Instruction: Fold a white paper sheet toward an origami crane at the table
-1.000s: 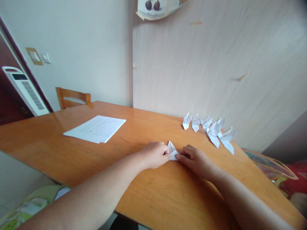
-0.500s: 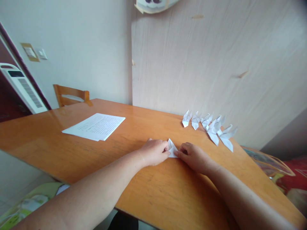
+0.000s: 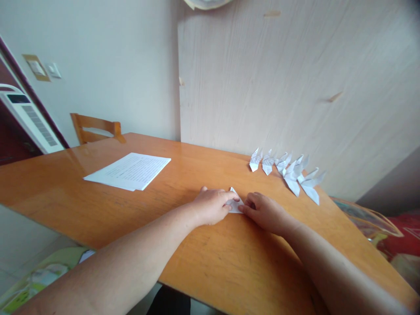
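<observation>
A small folded piece of white paper (image 3: 235,207), triangular in outline, lies on the wooden table between my hands. My left hand (image 3: 214,204) grips its left side, the index finger stretched across the paper and the thumb at the lower edge. At the paper's lower right corner, the thumb of my right hand (image 3: 262,211) presses down with the other fingers curled in. Part of the paper is hidden beneath the left fingers. Beyond my right hand stand several folded paper cranes (image 3: 291,177) in a row.
A stack of written paper sheets (image 3: 129,171) rests on the left part of the table (image 3: 197,258). Behind the far left corner is a wooden chair (image 3: 98,127). A pale panel (image 3: 262,87) rises along the table's back edge. Red items (image 3: 407,234) sit past the right edge.
My left index finger has extended over the folded paper, where it was curled at the side before. My right hand stays at the same corner. The whole view has shifted slightly.
</observation>
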`<action>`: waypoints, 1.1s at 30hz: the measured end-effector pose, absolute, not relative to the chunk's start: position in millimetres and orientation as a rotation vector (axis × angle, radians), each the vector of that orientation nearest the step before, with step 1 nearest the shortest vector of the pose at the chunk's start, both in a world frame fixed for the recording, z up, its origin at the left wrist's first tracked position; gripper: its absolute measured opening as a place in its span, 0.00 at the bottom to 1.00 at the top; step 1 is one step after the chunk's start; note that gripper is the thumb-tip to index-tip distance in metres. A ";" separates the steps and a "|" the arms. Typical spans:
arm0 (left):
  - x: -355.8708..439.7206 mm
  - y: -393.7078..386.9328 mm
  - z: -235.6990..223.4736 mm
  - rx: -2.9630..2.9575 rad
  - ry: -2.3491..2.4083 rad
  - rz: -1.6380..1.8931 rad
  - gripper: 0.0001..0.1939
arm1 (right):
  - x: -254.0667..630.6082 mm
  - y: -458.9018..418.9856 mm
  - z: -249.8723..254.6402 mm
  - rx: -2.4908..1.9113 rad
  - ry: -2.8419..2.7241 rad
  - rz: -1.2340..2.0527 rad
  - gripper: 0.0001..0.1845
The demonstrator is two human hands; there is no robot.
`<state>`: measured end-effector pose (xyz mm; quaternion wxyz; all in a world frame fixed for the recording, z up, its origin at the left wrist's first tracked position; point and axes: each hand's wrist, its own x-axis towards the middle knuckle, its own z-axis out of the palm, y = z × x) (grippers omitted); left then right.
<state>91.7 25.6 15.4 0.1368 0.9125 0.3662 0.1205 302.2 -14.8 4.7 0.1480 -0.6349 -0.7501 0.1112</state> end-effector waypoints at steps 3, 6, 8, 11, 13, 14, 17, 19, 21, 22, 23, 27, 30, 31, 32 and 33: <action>90.7 25.5 16.6 2.697 1.030 0.293 0.18 | 301.1 -14.5 5.1 -1.837 -2.153 0.313 0.14; 90.1 25.9 17.7 2.709 1.019 0.244 0.19 | 300.9 -14.6 4.3 -1.855 -2.148 0.315 0.14; 90.2 26.4 18.5 2.694 1.026 0.223 0.19 | 301.5 -14.2 4.1 -1.852 -2.143 0.326 0.13; 90.9 26.7 20.5 2.674 1.028 0.180 0.20 | 303.2 -13.3 5.3 -1.842 -2.127 0.381 0.11; 91.5 26.8 21.9 2.669 1.032 0.153 0.20 | 304.3 -12.6 7.0 -1.842 -2.116 0.438 0.10; 91.7 26.9 22.4 2.667 1.036 0.144 0.21 | 304.5 -12.3 8.0 -1.846 -2.111 0.465 0.10; 92.1 27.7 22.5 2.661 1.040 0.135 0.21 | 303.8 -10.8 9.9 -1.868 -2.100 0.521 0.11; 92.2 28.6 21.8 2.660 1.032 0.145 0.20 | 302.1 -9.4 9.9 -1.889 -2.090 0.541 0.12; 92.4 29.3 21.0 2.662 1.019 0.161 0.20 | 300.4 -7.9 8.9 -1.912 -2.072 0.544 0.14; 92.5 29.6 20.7 2.664 1.014 0.167 0.20 | 299.6 -7.2 8.5 -1.921 -2.063 0.544 0.14; 92.6 29.7 20.5 2.665 1.010 0.171 0.20 | 299.1 -6.7 8.1 -1.929 -2.055 0.547 0.14; 92.9 29.9 20.0 2.656 1.019 0.161 0.20 | 299.0 -6.1 9.6 -1.927 -2.048 0.595 0.13; 93.1 30.3 19.9 2.645 1.022 0.155 0.20 | 300.1 -6.7 12.9 -1.909 -2.050 0.652 0.09; 93.1 30.5 19.9 2.644 1.020 0.153 0.20 | 300.6 -7.0 14.1 -1.906 -2.047 0.672 0.08; 93.1 30.6 20.0 2.643 1.019 0.152 0.20 | 301.2 -7.3 15.1 -1.904 -2.043 0.690 0.07; 93.1 30.8 20.0 2.644 1.016 0.149 0.20 | 301.8 -7.7 16.0 -1.903 -2.036 0.706 0.07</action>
